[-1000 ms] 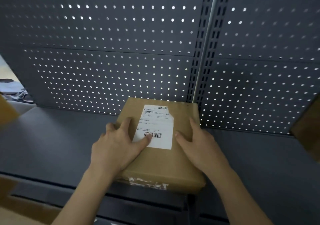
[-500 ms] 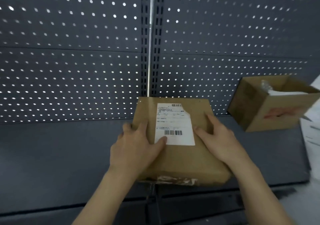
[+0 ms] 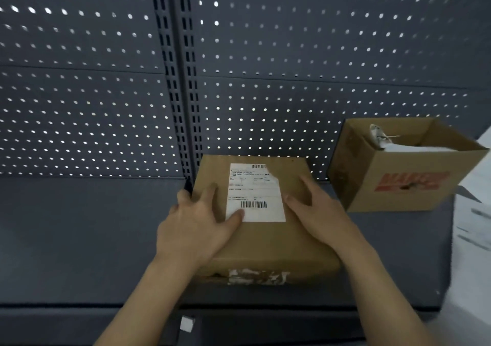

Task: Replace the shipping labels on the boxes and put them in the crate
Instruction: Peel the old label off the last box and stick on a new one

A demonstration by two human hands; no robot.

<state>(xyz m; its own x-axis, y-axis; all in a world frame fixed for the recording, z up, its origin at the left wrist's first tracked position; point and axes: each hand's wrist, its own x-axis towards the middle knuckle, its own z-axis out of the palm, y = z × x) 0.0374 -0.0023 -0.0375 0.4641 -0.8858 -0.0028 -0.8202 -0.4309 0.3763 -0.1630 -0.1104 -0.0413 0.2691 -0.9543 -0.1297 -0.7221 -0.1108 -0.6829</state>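
A flat brown cardboard box (image 3: 265, 242) lies on the dark grey shelf (image 3: 79, 239), its far edge close to the perforated metal back panel (image 3: 79, 93), and both hands rest on its top face. The left hand (image 3: 196, 228) lies on the left part, its grip spread and fingers flat, with the thumb tip touching the lower left corner of the white shipping label (image 3: 255, 191). The right hand (image 3: 318, 215) lies on the right part, its grip likewise spread and holding nothing, with the thumb just beside the label's right edge. The label is rectangular, printed with barcodes, and torn at its upper right corner. Ragged white paper remnants (image 3: 257, 276) cling to the box's near side. To the right stands an open cardboard carton (image 3: 398, 186) with red print, holding crumpled white material. Blurred white sheets (image 3: 473, 212) lie at the far right.
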